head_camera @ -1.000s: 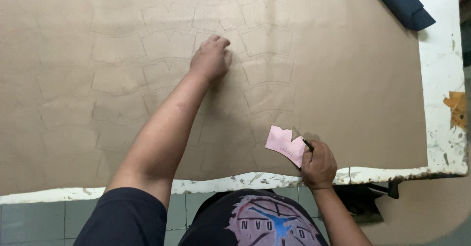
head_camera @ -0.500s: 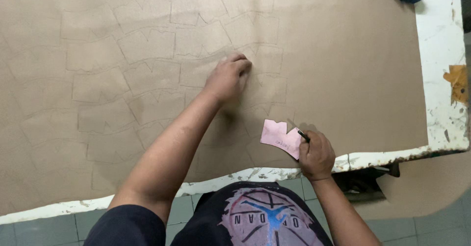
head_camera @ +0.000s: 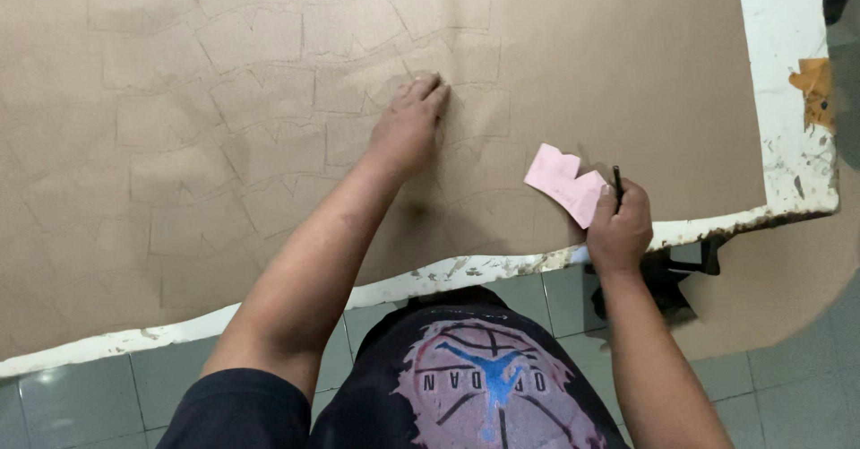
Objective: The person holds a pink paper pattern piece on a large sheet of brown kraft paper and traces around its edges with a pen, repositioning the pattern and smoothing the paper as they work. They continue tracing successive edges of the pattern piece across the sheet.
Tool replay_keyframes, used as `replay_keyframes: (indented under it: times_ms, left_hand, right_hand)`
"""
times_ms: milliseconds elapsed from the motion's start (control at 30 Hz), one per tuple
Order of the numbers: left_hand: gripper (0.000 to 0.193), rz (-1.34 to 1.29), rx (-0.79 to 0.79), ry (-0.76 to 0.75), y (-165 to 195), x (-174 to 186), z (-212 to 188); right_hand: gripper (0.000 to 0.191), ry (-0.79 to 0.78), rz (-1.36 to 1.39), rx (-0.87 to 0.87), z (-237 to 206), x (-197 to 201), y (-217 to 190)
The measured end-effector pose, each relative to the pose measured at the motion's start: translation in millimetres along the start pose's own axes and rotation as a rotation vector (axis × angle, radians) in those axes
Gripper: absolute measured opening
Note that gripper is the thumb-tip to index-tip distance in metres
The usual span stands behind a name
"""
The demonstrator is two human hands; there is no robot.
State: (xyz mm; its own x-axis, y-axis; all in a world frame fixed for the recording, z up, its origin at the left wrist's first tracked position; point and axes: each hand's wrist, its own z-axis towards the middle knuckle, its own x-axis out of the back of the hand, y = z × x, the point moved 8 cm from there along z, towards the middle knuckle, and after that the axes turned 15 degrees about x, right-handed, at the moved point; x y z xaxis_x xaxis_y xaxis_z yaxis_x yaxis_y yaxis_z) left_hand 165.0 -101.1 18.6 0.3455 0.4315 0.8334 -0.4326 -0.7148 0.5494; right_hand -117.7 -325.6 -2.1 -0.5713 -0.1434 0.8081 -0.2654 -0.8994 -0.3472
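A large tan sheet (head_camera: 582, 64) covers a white worktable (head_camera: 779, 46); many traced pattern outlines are drawn on it. My left hand (head_camera: 405, 125) lies flat on the sheet, fingers together, pressing it down among the outlines. My right hand (head_camera: 618, 227) is near the table's front edge, gripping a pink notched template (head_camera: 564, 183) together with a dark pen (head_camera: 616, 178) that sticks up from the fist. The template hovers just over the sheet's near right part.
The table's worn white edge (head_camera: 502, 265) runs below the sheet. A torn orange-brown patch (head_camera: 813, 80) sits on the right rim. A dark bracket (head_camera: 667, 274) hangs under the table. Grey floor tiles (head_camera: 81, 404) and more tan material (head_camera: 770, 288) lie below.
The view has shifted, so the sheet sits lower in frame. My left hand slid nearer along the sheet. The right hand keeps its hold on the template and pen.
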Motion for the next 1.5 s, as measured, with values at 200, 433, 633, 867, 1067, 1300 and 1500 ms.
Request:
replay_keyframes:
  times_ms: [200,433,633,867,1067,1300,1500]
  left_hand:
    - [0.047,0.068,-0.044,-0.106,24.7,-35.8,-89.7]
    - [0.056,0.138,-0.081,0.152,27.6,-35.7,-113.9]
    - [0.059,0.177,-0.079,0.140,23.9,-42.1,-114.5]
    - [0.060,0.210,-0.028,0.110,17.6,-49.6,-109.0]
    - [0.057,0.236,0.010,0.138,9.6,-50.8,-109.6]
    - [0.058,0.231,0.002,0.156,10.1,-45.3,-111.4]
    - [0.059,0.255,0.019,0.153,9.9,-45.4,-110.8]
  right_hand:
    - [0.022,-0.027,0.048,-0.027,-10.7,-0.3,31.2]
    - [0.021,0.046,-0.101,0.085,-12.8,-5.9,17.1]
    - [0.022,0.032,-0.088,0.072,-12.2,-7.5,18.5]
    - [0.024,0.010,-0.036,0.102,-7.6,-6.8,14.6]
    - [0.026,-0.356,0.506,-0.184,18.9,-12.2,43.1]
    - [0.016,-0.309,0.691,0.167,36.7,54.2,19.0]
    - [0.025,-0.346,0.631,0.402,24.3,48.2,12.2]
